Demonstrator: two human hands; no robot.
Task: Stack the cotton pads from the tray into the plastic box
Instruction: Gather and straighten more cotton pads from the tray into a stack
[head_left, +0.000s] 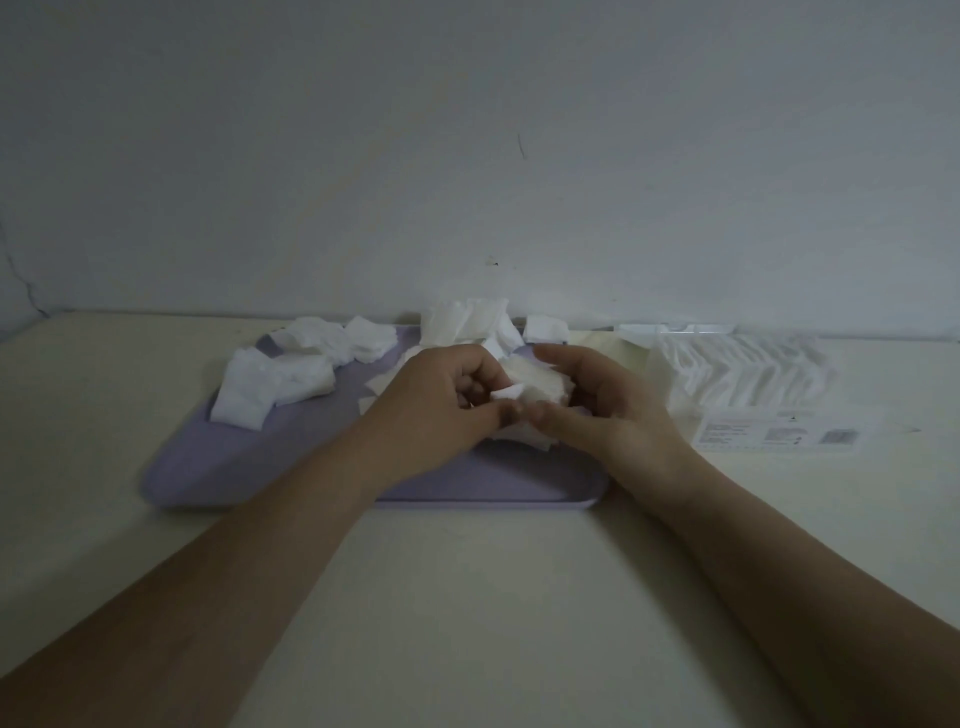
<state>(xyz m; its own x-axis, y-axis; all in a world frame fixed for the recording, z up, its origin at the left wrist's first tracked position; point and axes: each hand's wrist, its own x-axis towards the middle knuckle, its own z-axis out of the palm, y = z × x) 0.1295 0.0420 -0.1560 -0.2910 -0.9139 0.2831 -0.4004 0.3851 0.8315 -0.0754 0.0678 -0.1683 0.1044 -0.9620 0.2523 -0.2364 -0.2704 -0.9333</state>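
Observation:
A lilac tray (218, 467) lies on the table with several white cotton pads on it: a pile at its left (270, 384), a pile at the back (467, 319). Over the tray's right half, my left hand (441, 410) and my right hand (608, 410) hold a small bundle of pads (535, 389) between them, fingers curled round it. To the right of the tray stands the clear plastic box (748, 374), with a row of pads inside and a printed label on its front.
A pale wall runs right behind the tray and box. A cream sheet (618, 353) lies between tray and box. The table's front part lies bare under my forearms.

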